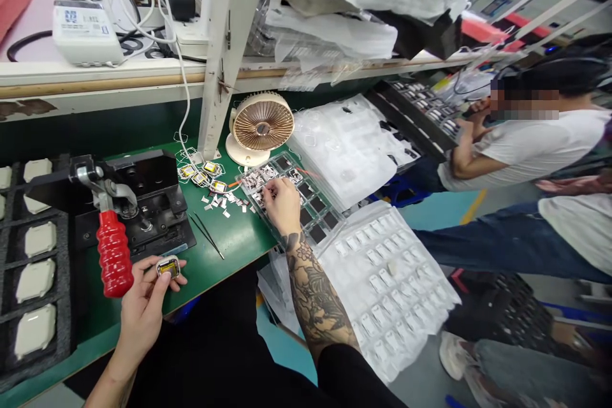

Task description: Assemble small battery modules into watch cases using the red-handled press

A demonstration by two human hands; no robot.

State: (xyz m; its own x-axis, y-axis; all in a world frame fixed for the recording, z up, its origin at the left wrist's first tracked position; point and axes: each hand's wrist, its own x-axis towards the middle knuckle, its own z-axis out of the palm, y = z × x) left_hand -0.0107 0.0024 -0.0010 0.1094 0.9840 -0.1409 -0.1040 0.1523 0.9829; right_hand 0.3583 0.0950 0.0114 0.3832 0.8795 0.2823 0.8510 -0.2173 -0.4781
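Note:
In the head view my left hand (146, 296) holds a small white rounded device housing (167, 266) between thumb and fingers. The open side faces up and shows a yellow part inside. My right hand (283, 205) reaches to the left part of a clear compartment tray (313, 239). Its fingers are pinched together over a pile of small metallic pieces (258, 180); what they hold is hidden. Dark square pieces (316, 205) lie in other compartments. Black tweezers (206, 236) rest on the green bench between my hands.
A black clamp fixture with a red handle (115, 255) stands beside a foam tray (62, 306) of white housings. Yellow wired parts (210, 167) and small chips lie near a fan (262, 127). Plastic-wrapped sheets (354, 140) are at right. A co-worker (526, 140) handles parts beyond.

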